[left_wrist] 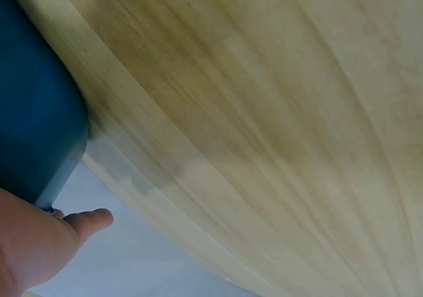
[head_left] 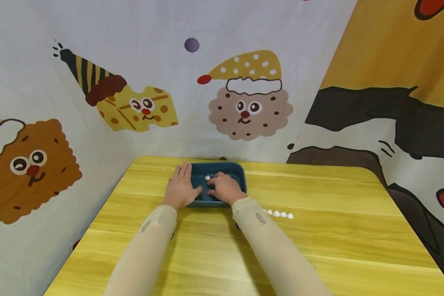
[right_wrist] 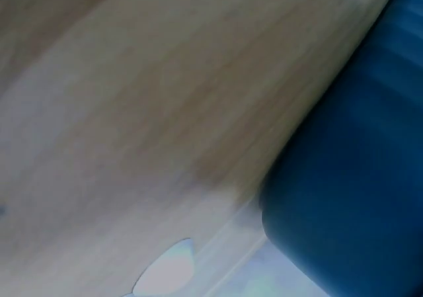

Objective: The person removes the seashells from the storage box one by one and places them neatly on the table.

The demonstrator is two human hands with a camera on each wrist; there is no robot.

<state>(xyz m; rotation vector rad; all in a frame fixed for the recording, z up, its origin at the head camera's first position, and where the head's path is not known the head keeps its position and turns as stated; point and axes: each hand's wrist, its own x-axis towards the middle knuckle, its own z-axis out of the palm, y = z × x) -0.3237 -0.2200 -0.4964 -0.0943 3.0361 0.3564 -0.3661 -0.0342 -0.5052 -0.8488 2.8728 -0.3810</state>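
A dark blue rectangular box [head_left: 227, 164] stands on the wooden table. My left hand [head_left: 180, 190] rests along its left side, fingers straight and thumb reaching over the rim into the box. Inside, my right hand [head_left: 225, 188] reaches down over the right part, with thumb and index finger apart. Just beyond its index fingertip lies a small white shell-shaped piece [head_left: 207, 177]; whether they touch is unclear. Several similar white pieces [head_left: 283, 214] lie in a row right of the box, partly behind the right sleeve. In the right wrist view the hand itself is hidden.
The yellow wood-grain table [head_left: 329, 246] extends to both sides and toward me. A white curtain [head_left: 148, 41] with cartoon prints hangs behind its far edge. Both forearms wear cream sleeves [head_left: 142, 250].
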